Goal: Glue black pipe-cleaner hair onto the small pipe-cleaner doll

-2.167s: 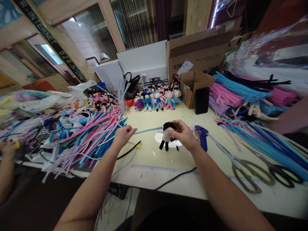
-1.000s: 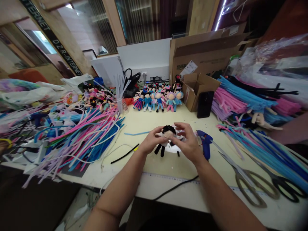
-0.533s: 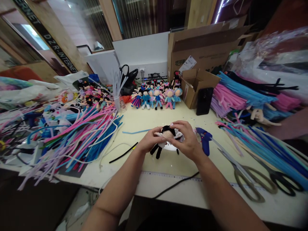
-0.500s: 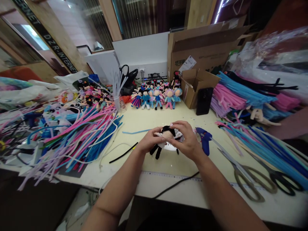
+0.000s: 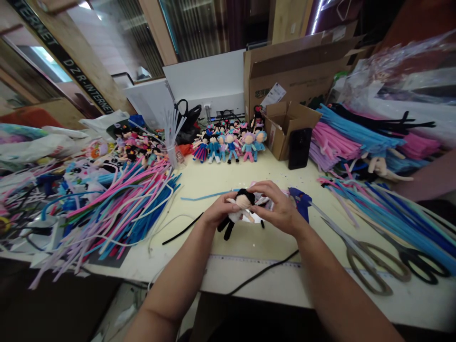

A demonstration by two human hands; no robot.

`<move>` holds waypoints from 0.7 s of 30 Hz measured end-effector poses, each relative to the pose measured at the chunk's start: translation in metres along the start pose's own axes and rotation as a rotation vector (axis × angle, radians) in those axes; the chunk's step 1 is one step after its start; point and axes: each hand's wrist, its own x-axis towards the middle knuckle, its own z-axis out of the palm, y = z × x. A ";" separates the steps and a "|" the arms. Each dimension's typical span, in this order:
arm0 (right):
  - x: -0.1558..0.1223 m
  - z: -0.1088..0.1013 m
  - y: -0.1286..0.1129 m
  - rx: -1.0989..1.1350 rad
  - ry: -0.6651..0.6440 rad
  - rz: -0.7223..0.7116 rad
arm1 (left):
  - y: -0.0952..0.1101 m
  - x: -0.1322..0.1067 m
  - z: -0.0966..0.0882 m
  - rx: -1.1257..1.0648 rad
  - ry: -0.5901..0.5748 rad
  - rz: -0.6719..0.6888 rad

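Note:
A small pipe-cleaner doll (image 5: pixel 234 216) with black hair, a pale face, a white top and black legs is held above the cutting mat. My left hand (image 5: pixel 218 209) is closed round its body and arm from the left. At the right side of its head, the thumb and fingertips of my right hand (image 5: pixel 277 205) pinch the hair and cheek. A short black piece (image 5: pixel 262 224) lies under my right hand. Beyond that hand is a blue glue gun (image 5: pixel 301 202), partly covered by it. A blue pipe cleaner (image 5: pixel 203 195) lies behind my left hand.
Large scissors (image 5: pixel 368 266) and black-handled scissors (image 5: pixel 423 266) lie at right, beside loose pipe cleaners (image 5: pixel 399 213). Finished dolls (image 5: pixel 230 142) stand at the back, near a phone (image 5: pixel 299 148) and a small carton (image 5: pixel 281 128). Pipe cleaners (image 5: pixel 124 204) heap up at left.
The doll has shifted slightly left and tilted, and more of its face and body shows. My right fingers have slid to the side of its head.

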 end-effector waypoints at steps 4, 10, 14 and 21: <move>0.000 -0.002 -0.001 0.029 -0.007 -0.002 | 0.000 -0.002 -0.001 -0.001 -0.017 -0.006; -0.001 -0.004 0.000 0.052 -0.052 -0.011 | 0.000 -0.003 -0.001 0.005 -0.062 -0.032; -0.001 -0.004 -0.002 0.085 -0.081 0.009 | -0.001 -0.003 0.001 -0.017 -0.082 -0.033; -0.003 -0.002 0.000 0.326 -0.061 0.119 | 0.000 -0.004 0.004 -0.096 -0.086 -0.018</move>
